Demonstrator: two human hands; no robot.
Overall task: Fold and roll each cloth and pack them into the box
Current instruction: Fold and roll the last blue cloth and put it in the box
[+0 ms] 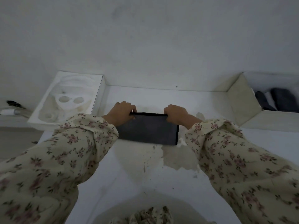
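My left grip and right grip pinch the far edge of the folded dark grey rectangular cloth, not yet rolled; dark bundles already sit in the open cream box.

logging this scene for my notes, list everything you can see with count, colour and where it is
folded cloth: one, dark grey, flat at the table centre
box: one, cream, open, far right
packed cloths: at least two, dark, inside the box
moulded tray: one, white, far left by the wall
table: one, white, under the folded cloth
peeled patch: one, beige, on the table by the folded cloth's near right corner
small items: dark and white, left edge, too blurred to identify
sleeves: two, cream floral, foreground
left hand: grips the folded cloth's far left corner
right hand: grips its far right corner
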